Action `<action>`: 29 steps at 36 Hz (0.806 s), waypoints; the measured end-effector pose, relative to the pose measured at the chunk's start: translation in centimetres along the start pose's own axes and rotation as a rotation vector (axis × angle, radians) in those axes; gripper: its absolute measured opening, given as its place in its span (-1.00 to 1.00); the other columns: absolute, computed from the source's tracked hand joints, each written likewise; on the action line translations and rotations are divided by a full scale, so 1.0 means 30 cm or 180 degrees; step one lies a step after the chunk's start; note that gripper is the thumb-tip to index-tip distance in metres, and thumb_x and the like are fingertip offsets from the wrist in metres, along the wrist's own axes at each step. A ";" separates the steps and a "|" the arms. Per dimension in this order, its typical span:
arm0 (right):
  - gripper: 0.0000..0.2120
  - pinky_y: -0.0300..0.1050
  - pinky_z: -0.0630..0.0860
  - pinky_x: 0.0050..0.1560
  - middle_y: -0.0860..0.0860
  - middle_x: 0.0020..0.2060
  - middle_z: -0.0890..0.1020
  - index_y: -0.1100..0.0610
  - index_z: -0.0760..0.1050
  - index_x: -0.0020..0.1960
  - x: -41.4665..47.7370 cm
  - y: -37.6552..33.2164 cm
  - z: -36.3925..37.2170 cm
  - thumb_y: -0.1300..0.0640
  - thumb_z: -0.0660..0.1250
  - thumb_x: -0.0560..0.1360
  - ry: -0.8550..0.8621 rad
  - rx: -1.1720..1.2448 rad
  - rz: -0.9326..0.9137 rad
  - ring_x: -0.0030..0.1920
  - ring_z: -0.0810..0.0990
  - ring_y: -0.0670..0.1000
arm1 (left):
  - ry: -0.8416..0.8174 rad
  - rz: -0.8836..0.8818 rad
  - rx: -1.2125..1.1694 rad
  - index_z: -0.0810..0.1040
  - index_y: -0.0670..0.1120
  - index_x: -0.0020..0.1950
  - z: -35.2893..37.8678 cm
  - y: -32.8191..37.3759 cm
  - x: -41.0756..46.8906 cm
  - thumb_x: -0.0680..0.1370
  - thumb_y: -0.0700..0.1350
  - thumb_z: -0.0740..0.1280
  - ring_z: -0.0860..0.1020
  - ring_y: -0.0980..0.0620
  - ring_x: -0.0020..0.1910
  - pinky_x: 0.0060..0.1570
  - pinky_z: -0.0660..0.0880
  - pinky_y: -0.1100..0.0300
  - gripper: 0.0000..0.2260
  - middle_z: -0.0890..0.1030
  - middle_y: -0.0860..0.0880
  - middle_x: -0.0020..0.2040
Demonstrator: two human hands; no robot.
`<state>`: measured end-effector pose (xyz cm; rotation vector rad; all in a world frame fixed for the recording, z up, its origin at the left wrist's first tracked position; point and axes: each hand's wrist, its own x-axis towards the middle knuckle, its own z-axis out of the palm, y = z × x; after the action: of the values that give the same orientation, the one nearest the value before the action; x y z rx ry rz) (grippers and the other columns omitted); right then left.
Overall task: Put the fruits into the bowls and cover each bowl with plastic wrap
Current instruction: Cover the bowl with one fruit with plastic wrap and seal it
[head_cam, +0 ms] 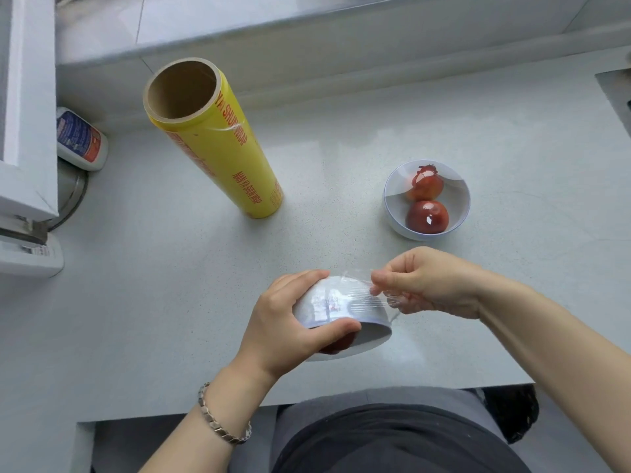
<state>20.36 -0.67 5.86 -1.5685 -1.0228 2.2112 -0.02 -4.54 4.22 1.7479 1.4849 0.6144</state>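
Two bowls are on the table (pixel 170 285): the far bowl (pixel 387 199), holding red fruits (pixel 426 216), seems already filmed over, and the near bowl (pixel 327 305) is tilted at the front edge. The left hand (pixel 283 322) grips its wall while the right hand (pixel 430 281) pinches plastic wrap (pixel 355 291) stretched across it. Covering is under way, and the next move likely calls for pulling the film taut and pressing it against the wall.

The left hand (pixel 283 322) and right hand (pixel 430 285) are bare, as are both forearms. A bracelet (pixel 223 421) of small square metal links, silvery with a rosy tint, circles the left wrist. Below, a black garment (pixel 392 442) lies over grey cloth (pixel 375 397) at the lap.
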 end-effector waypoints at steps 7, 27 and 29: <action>-0.84 -0.39 0.41 -0.31 -0.05 -0.47 0.53 0.12 0.56 -0.40 0.002 0.038 0.007 0.05 0.36 0.28 0.0162 0.0260 -0.0727 -0.46 0.44 -0.18 | -0.0321 -0.0087 -0.0021 0.61 -0.03 0.10 0.000 -0.012 0.000 0.15 0.33 0.39 0.47 0.29 0.05 0.04 0.33 0.53 -0.36 0.51 0.32 -0.02; -0.76 -0.24 0.39 -0.36 0.13 -0.53 0.48 0.18 0.60 -0.44 0.085 0.115 0.111 0.17 0.41 0.40 0.1376 0.1341 -0.0817 -0.48 0.40 0.00 | -0.0242 0.1004 -0.0595 0.51 -0.07 0.11 0.013 -0.003 -0.006 0.34 0.32 0.37 0.56 0.11 -0.02 0.03 0.47 0.28 -0.44 0.59 0.07 0.00; -0.76 -0.18 0.43 -0.30 0.19 -0.44 0.54 0.17 0.60 -0.46 0.083 0.118 0.110 0.17 0.43 0.38 0.1202 0.1167 -0.0673 -0.39 0.46 0.06 | -0.0225 0.0998 -0.0643 0.51 -0.07 0.12 0.018 -0.010 -0.012 0.34 0.32 0.39 0.56 0.12 0.00 0.05 0.46 0.29 -0.44 0.58 0.17 0.03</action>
<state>17.09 -3.17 2.30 -1.5437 -0.6004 1.7486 0.14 -5.01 3.69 1.8344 1.0679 0.8229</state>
